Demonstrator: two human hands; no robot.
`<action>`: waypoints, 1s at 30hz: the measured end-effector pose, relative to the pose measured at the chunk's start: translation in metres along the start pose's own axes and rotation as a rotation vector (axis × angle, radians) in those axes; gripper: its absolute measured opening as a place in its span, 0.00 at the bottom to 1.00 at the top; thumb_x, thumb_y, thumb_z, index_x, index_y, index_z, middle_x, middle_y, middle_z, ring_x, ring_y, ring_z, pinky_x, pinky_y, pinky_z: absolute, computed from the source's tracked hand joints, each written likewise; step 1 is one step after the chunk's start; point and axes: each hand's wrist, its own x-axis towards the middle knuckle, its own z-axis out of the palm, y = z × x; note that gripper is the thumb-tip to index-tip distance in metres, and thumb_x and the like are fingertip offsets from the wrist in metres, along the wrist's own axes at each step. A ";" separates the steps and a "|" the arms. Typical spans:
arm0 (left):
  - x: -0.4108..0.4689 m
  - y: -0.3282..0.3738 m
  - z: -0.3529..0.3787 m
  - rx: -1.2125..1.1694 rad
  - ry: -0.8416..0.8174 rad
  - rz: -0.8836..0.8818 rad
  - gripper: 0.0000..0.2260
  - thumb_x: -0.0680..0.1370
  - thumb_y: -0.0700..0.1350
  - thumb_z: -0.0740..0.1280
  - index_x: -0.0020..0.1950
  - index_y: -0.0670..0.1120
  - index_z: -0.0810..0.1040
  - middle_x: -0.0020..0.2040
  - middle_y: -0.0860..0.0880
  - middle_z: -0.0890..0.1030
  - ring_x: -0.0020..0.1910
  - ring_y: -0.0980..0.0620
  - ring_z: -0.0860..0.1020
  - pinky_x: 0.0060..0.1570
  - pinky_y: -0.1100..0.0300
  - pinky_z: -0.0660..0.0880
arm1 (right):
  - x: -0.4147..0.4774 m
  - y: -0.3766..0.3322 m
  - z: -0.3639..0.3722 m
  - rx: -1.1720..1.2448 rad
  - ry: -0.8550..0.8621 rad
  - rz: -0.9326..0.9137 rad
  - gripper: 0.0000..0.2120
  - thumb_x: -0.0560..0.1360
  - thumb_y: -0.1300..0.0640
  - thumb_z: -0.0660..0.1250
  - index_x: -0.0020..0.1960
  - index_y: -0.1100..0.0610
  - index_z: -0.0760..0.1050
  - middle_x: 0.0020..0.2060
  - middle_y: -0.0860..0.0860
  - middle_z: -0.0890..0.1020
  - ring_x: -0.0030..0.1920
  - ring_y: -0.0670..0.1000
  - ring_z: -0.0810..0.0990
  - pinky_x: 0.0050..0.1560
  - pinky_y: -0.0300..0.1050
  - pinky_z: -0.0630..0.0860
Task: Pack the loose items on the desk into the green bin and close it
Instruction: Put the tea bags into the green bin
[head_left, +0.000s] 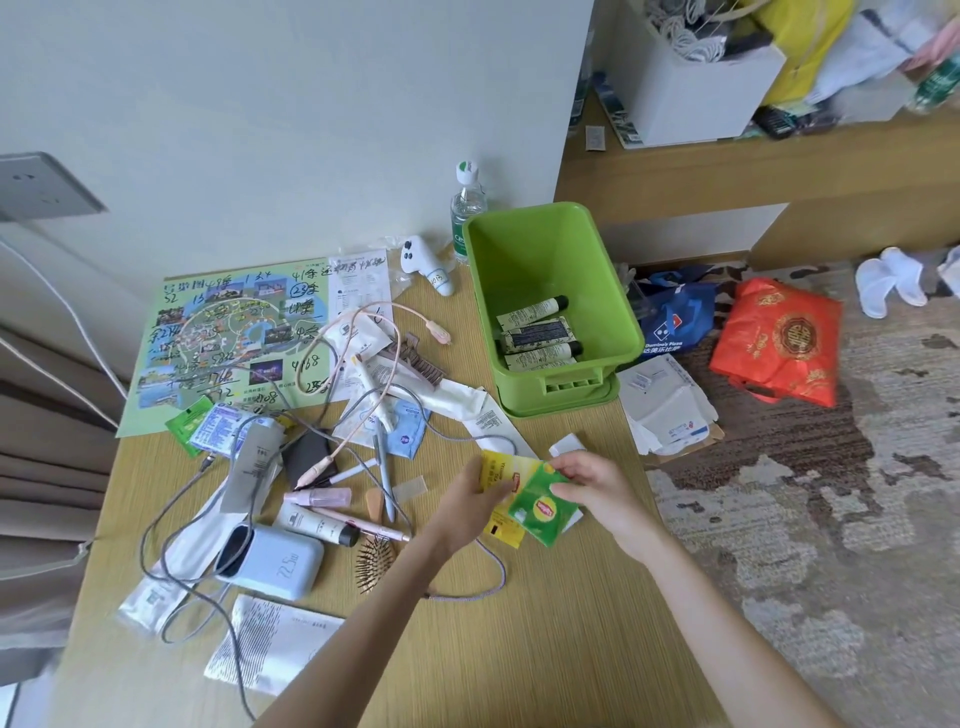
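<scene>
A pale wooden desk (545, 623) stands against a white wall, with patterned carpet to its right; the desk's right edge runs just past the green bin (519, 249), which stands open at the far right; bare wood lies between bin and hands and across the near right of the desk; inside the bin several toiletry tubes (537, 332) lie bunched at its near end; a water bottle (467, 208) stands just behind it; clutter fills the left, including a blue power bank (270, 561), a hairbrush (374, 564) and a printed map (228, 332); the left hand (475, 501) grips a yellow Lipton tea sachet (496, 467); the right hand (589, 483) pinches a green Lipton sachet (540, 509); the sachets overlap.
</scene>
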 end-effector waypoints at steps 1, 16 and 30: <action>-0.003 0.005 -0.002 -0.054 -0.002 0.002 0.08 0.83 0.43 0.61 0.58 0.39 0.70 0.55 0.36 0.79 0.47 0.47 0.78 0.50 0.47 0.76 | 0.000 -0.004 0.003 0.062 0.039 -0.014 0.12 0.73 0.71 0.69 0.54 0.61 0.77 0.50 0.58 0.82 0.52 0.53 0.80 0.49 0.38 0.76; -0.013 0.090 -0.046 -0.129 0.008 0.275 0.13 0.84 0.40 0.57 0.64 0.33 0.64 0.52 0.41 0.74 0.50 0.47 0.74 0.52 0.52 0.74 | -0.001 -0.105 0.031 -0.049 0.199 -0.385 0.15 0.74 0.60 0.72 0.58 0.58 0.73 0.48 0.51 0.82 0.49 0.47 0.82 0.46 0.40 0.78; 0.077 0.124 -0.085 0.188 0.339 0.358 0.11 0.79 0.47 0.67 0.58 0.43 0.72 0.47 0.51 0.76 0.44 0.53 0.76 0.43 0.60 0.73 | 0.114 -0.168 -0.027 -0.421 0.460 -0.421 0.10 0.75 0.61 0.70 0.55 0.58 0.74 0.49 0.55 0.81 0.46 0.50 0.80 0.46 0.43 0.78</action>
